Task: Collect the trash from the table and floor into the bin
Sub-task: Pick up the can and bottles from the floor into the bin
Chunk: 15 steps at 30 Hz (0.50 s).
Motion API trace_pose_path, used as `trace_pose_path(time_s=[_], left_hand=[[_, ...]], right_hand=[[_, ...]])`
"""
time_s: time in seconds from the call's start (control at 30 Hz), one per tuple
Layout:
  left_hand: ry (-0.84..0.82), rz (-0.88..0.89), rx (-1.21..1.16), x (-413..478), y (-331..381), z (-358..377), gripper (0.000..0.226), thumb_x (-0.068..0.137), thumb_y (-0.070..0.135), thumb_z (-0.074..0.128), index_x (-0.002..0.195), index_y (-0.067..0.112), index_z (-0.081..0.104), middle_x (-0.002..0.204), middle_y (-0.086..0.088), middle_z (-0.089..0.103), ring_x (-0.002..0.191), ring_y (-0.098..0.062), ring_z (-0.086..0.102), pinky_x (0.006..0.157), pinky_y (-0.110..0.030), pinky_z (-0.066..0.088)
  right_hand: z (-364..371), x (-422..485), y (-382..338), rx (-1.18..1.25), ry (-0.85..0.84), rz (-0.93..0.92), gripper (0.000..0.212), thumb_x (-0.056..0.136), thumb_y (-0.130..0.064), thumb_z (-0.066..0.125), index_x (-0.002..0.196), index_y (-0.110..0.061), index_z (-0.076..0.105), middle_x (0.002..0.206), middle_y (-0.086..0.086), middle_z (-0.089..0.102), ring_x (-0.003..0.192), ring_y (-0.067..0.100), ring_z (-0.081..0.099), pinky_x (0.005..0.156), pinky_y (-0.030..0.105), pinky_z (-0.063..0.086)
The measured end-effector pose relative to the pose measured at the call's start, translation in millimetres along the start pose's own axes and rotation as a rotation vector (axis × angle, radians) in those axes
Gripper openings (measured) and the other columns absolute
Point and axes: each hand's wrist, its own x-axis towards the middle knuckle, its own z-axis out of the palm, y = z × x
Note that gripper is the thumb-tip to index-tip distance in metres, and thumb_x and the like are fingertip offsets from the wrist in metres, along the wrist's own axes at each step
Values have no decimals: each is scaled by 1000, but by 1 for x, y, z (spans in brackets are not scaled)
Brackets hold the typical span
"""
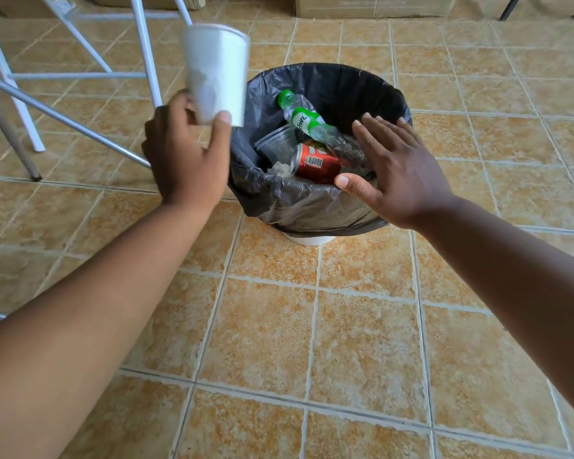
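Observation:
A white paper cup (216, 71), upright and blurred, is pinched at its base by my left hand (186, 154), just left of the bin. The bin (312, 207) is lined with a black bag and stands on the tiled floor. Inside it lie a clear bottle with a green label (304, 117), a red can (315, 164), a clear plastic cup (279, 144) and some crumpled paper (280, 170). My right hand (398, 170) hovers flat over the bin's right rim, fingers spread, holding nothing.
White metal table legs (146, 61) and grey bars (63, 117) stand at the left, close to my left hand. Cardboard boxes (375, 6) line the far wall. Tan tiled floor (345, 326) spreads around the bin.

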Motion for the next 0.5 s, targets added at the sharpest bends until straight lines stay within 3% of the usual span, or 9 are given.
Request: trace_pose_path(time_s=[0.13,0.23,0.37,0.43,0.5], left_hand=[[-207,127,204,-9,23,6,53,82,65,47,105,22,68,101,-3,68,103,-30,53,86,-38,36],[-306,97,302,-17,22,13,57,73,73,53,99,24,67,103,-1,66,107,-31,52,90,-40,37],[-277,135,339,-21,25,19,68,69,73,60,109,19,60,116,-8,57,115,-33,48,93,-40,37],[-264,320,305,-23,31,20,71,78,69,56,119,12,60,126,-12,56,122,-36,48,99,-42,37],[-363,504,264,-27,41,23,74,90,64,44,135,5,54,143,-14,50,139,-35,38,113,-45,31]], right_hand=[[-1,-1,0,-5,-21,4,99,89,-80,11,156,-8,22,161,19,26,150,29,23,125,44,13],[-2,-1,-1,-7,-30,5,99,89,-80,10,156,-8,21,161,19,25,151,29,22,125,45,12],[-3,-1,-2,10,-19,13,99,89,-79,12,156,-7,22,161,19,26,150,29,22,125,45,12],[-3,-1,-2,12,-11,14,98,89,-79,13,156,-8,23,161,18,26,150,29,22,125,45,13],[-3,-1,-3,18,2,16,97,90,-79,15,156,-8,24,161,18,27,150,29,22,124,45,14]])
